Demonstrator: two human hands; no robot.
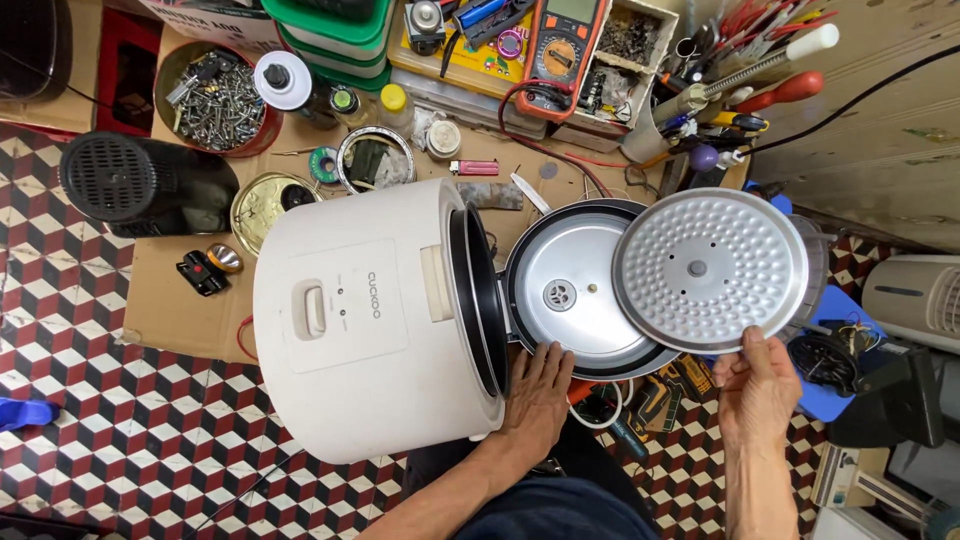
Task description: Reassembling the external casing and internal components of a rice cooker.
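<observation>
One dimpled round metal plate (710,270), pinched by right hand (755,390).

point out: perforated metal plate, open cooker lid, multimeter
perforated metal plate (712,268): head view, on its dimpled face beside the centre hub.
open cooker lid (570,275): head view, on the bare inner metal surface.
multimeter (560,50): head view, on the dial, orange case.

repair workshop, floor-level bench: multimeter (562,52), tin of screws (214,97), screwdrivers in cup (752,60), parts trays (628,35), cardboard work mat (175,300) on tiled floor (120,440)
</observation>
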